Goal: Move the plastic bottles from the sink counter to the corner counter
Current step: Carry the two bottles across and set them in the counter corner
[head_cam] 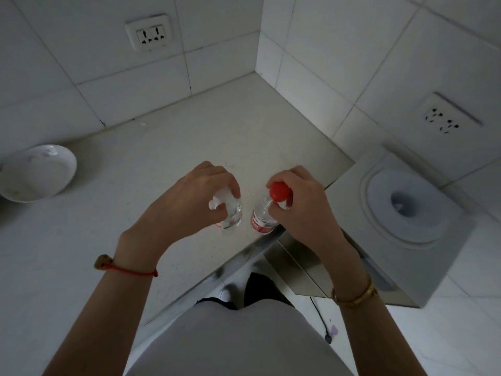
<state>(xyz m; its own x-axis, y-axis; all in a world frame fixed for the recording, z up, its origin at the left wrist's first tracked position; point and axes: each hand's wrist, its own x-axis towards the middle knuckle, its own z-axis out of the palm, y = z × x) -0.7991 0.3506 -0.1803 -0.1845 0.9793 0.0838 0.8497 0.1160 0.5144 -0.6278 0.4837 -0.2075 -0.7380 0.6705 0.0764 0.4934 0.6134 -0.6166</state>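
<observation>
Two clear plastic bottles stand upright side by side near the front edge of the pale corner counter (189, 126). My left hand (189, 196) grips the neck of the left bottle (233, 213), whose white cap is partly hidden under my fingers. My right hand (301, 202) holds the neck of the right bottle (261, 221), which has a red cap and a red label. Both bottles look to rest on the counter, a small gap apart.
A white bowl (35, 175) sits at the counter's left. Tiled walls with power sockets (150, 33) meet in the corner behind. A water dispenser top (401, 207) stands to the right, below counter level. The counter's metal edge (230, 270) runs diagonally in front of me.
</observation>
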